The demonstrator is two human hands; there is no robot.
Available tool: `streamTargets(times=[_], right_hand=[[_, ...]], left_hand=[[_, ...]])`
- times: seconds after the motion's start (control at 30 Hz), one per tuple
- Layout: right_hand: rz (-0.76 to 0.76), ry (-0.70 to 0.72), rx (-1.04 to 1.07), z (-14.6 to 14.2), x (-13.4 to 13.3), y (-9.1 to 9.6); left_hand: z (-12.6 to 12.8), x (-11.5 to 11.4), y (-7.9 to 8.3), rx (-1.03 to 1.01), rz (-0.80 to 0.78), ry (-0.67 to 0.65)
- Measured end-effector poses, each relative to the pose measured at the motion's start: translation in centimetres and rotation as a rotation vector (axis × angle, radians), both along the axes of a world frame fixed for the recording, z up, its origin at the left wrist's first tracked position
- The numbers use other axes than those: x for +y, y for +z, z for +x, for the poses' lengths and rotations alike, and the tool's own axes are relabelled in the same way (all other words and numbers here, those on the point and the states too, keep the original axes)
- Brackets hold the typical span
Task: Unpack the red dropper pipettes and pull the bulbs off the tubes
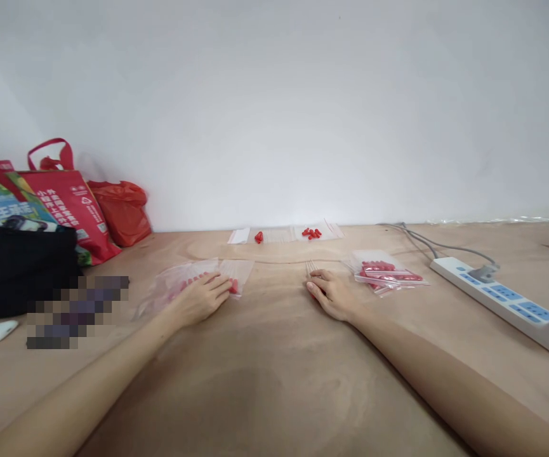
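Brown counter below a white wall: the left hand lies flat, fingers spread, on a clear bag of red pieces stretching leftward; the right hand, fingers curled down, rests just left of stacked filled bags, its grip unclear.

There's the big clear bag, flat and crumpled on the worktop, red pieces showing through, left hand resting on it. A small clear bag lies flat at the right hand, touching its fingertips.
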State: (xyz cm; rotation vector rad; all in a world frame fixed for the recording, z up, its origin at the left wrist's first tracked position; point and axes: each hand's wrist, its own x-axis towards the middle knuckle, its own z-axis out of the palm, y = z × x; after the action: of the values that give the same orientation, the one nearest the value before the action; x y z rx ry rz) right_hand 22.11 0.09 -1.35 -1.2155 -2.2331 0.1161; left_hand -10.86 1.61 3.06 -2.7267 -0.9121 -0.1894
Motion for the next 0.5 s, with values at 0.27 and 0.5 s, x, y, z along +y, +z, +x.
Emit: streamTargets(times=[0.27,0.5], right_hand=[[0.017,0.007,0.042,-0.2,0.1,-0.3],[0.162,0.018,0.028,-0.1,-0.2,-0.1]], left_hand=[[5.7,-1.0,0.4,-0.211,-0.014,0.136],[11.4,-0.9,0.0,-0.458,-0.539,0.316]])
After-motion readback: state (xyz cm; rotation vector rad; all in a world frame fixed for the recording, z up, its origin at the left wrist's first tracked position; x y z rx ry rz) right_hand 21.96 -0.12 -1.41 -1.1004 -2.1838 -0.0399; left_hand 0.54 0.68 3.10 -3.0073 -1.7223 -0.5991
